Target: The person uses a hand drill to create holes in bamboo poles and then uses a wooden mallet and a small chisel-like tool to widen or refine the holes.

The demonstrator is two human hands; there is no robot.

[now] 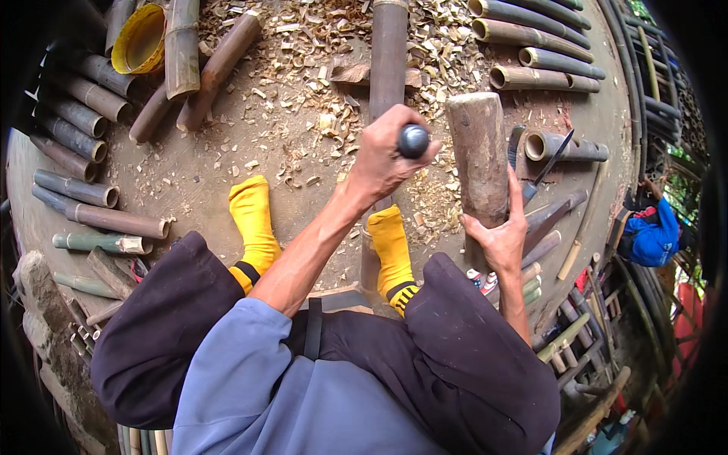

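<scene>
My left hand [388, 155] is closed around a tool handle [413, 141] with a round black end facing up; the rest of the tool is hidden under the fist. Beneath it a long brown bamboo pole [388, 57] runs away from me, between my legs. A thick round wooden club [478, 155], wide at its far end, is gripped near its lower end by my right hand [500, 241]. My right foot, in a yellow sock [390, 246], rests against the pole. The other yellow sock [252, 216] is on the ground to the left.
Pale wood shavings [311, 45] cover the ground ahead. Cut bamboo lengths [83, 98] lie at left, and more bamboo pieces [535, 32] at far right. A knife [547, 165] lies right of the club. A yellow bucket [140, 42] stands far left. A person in blue [654, 233] is at right.
</scene>
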